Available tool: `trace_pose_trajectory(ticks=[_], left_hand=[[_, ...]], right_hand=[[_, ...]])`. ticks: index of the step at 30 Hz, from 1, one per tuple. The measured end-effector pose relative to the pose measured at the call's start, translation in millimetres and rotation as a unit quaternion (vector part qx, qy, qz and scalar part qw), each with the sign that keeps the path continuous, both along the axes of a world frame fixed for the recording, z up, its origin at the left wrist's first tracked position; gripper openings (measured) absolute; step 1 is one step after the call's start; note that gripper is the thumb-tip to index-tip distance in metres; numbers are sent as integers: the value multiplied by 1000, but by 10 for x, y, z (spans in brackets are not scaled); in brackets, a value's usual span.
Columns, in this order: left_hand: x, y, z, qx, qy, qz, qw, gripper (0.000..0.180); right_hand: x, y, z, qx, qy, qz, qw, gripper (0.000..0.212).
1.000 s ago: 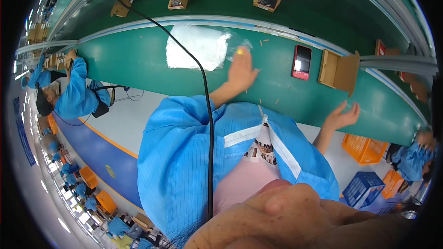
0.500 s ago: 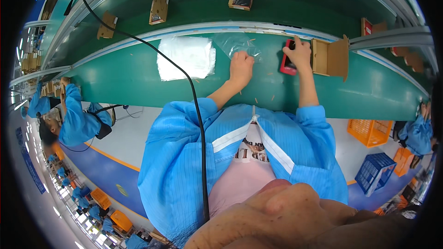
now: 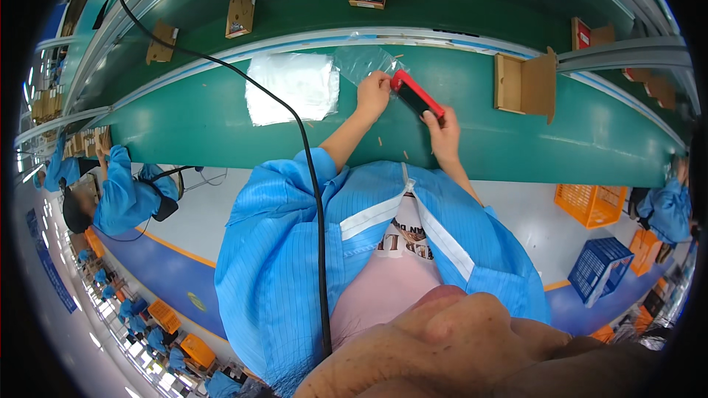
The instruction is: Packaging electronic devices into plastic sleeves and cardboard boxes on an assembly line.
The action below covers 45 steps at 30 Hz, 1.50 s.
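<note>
Your right grip (image 3: 444,135) is closed on the nearer end of the red phone (image 3: 417,94), slanted over the table (image 3: 199,129), its far end at the clear bag (image 3: 359,63); your left grip (image 3: 373,93) seems to pinch the bag. The phone looks light, rigid, slick, its screen fragile: hold its side edges.

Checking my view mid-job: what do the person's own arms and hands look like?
The left sleeve is bright blue with fine darker stripes; the right sleeve is blue too. Neither covers the left hand or right hand; no gloves show. A black cable crosses in front of the left sleeve.
</note>
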<state>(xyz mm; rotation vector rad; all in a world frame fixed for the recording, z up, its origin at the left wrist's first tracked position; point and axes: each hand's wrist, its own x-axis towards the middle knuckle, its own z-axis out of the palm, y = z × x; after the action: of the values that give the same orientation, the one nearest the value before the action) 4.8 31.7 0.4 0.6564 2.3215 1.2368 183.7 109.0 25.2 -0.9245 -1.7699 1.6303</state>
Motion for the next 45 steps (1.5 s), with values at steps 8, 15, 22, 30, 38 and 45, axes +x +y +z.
trace_pose_trajectory(ticks=[8,15,22,30,38,45], left_hand=[[-15,-112,367,91,262,31,960,9],[325,-119,934,139,310,-149,929,19],[490,4,1226,152,277,-180,931,21],[774,-12,1263,125,310,-290,896,15],[773,-109,1275,138,112,-281,943,12],[301,12,824,187,-584,43,789,33]], right_hand=[[-172,-19,395,381,-211,115,893,18],[-184,-13,513,-299,-14,64,952,33],[-152,44,707,-490,144,72,857,62],[-107,122,344,-575,144,61,803,67],[-151,254,589,-511,132,7,849,38],[-105,325,820,-402,70,110,906,30]])
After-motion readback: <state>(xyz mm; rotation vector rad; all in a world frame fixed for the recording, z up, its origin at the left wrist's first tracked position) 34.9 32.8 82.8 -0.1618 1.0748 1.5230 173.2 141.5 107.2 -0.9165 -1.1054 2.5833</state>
